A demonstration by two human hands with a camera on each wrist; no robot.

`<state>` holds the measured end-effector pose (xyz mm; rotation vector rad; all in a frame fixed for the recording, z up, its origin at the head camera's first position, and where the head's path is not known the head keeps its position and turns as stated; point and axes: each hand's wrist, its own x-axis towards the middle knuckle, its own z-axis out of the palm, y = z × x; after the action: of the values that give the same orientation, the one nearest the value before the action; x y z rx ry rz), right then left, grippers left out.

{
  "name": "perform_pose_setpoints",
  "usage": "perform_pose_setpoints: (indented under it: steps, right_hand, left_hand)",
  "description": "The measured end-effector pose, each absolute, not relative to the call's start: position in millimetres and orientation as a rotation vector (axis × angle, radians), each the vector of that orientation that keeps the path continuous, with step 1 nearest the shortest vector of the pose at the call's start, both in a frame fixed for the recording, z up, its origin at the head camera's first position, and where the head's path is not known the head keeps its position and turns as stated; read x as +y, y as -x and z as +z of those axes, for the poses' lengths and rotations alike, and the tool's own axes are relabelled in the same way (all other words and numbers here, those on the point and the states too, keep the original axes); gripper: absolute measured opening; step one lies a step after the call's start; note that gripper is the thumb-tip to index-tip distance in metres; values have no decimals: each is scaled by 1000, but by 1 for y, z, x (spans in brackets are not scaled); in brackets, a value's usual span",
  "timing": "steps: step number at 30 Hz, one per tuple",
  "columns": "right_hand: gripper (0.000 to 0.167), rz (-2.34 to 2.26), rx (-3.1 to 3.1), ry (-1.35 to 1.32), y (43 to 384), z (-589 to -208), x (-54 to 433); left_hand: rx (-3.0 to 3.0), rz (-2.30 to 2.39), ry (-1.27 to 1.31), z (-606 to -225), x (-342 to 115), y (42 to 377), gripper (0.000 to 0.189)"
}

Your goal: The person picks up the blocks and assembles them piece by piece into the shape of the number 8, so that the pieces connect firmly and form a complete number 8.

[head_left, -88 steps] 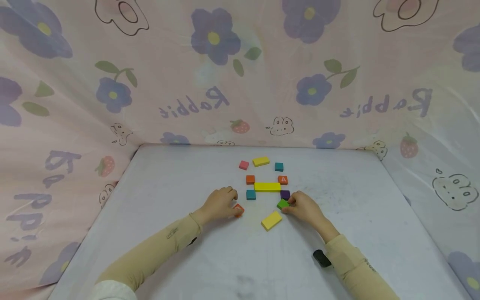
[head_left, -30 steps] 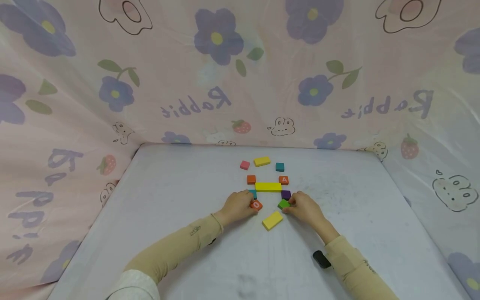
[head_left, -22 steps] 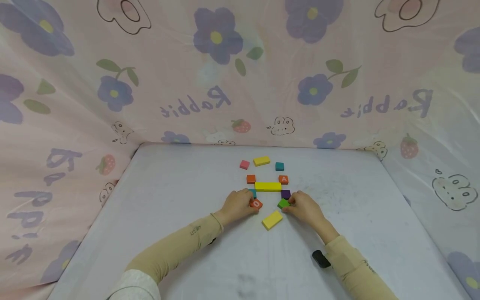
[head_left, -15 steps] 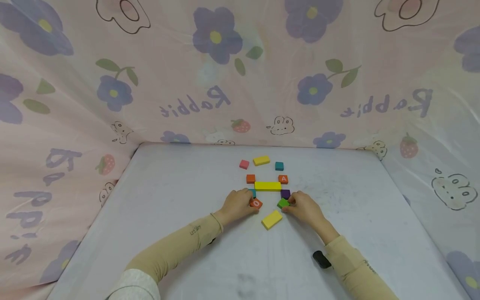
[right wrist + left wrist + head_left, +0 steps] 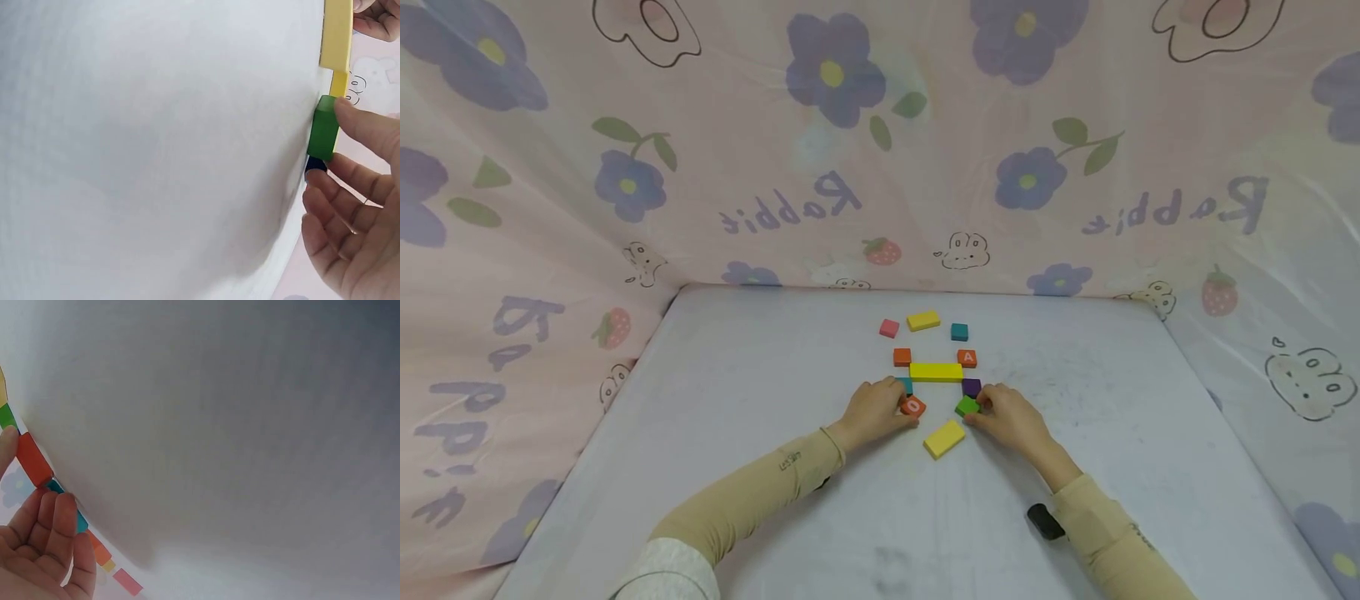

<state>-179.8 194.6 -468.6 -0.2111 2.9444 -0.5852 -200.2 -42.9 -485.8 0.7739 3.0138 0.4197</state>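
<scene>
The left hand has thumb and fingertips pinched on an orange block with a round white mark. Across from it, the right hand pinches a green block between thumb and forefinger, the other fingers loosely bent. Both blocks sit askew, a gap between them.

Just beyond the left fingers is a teal block, partly covered from the head view; beyond the green one is a purple block. On the near side a thick yellow block lies slanted between the hands. Farther off, a long yellow bar runs crosswise, a plain orange block by its left end and an orange block lettered A by its right. At the far side are a pink block, a short yellow block and a second teal block, all on the white bench.

Only the head view shows the white mark and the A; the left wrist view shows the inner side of the curled fingers, the right wrist view the green block's tall side.
</scene>
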Motion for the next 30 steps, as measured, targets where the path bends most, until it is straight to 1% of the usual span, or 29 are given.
perform_pose_setpoints:
  steps: [5, 11, 14, 16, 19, 22, 24, 30]
  right_hand:
    - [38, -580, 2961, 220, 178, -468, 196]
    - [35, -620, 3009, 258, 175, -465, 194]
    - [31, -660, 3021, 351, 173, -464, 193]
    - [30, -670, 3021, 469, 172, -464, 192]
    - [33, -672, 2992, 668, 171, -465, 190]
    - [38, -663, 2939, 807, 171, -469, 189]
    - [38, -653, 2906, 842, 171, -471, 188]
    - [32, -625, 2884, 878, 171, -472, 185]
  left_hand:
    - [3014, 398, -780, -486, -43, 200, 40]
    - [3007, 410, -782, -485, -44, 199, 38]
    - [3006, 422, -787, -485, -45, 199, 37]
    - [3005, 422, -787, -485, -45, 200, 37]
    - [2999, 419, -784, -485, -45, 201, 38]
    - [2993, 418, -782, -486, -45, 201, 38]
    - [2988, 420, -785, -486, -46, 201, 38]
    - [2984, 405, -778, -487, -46, 202, 37]
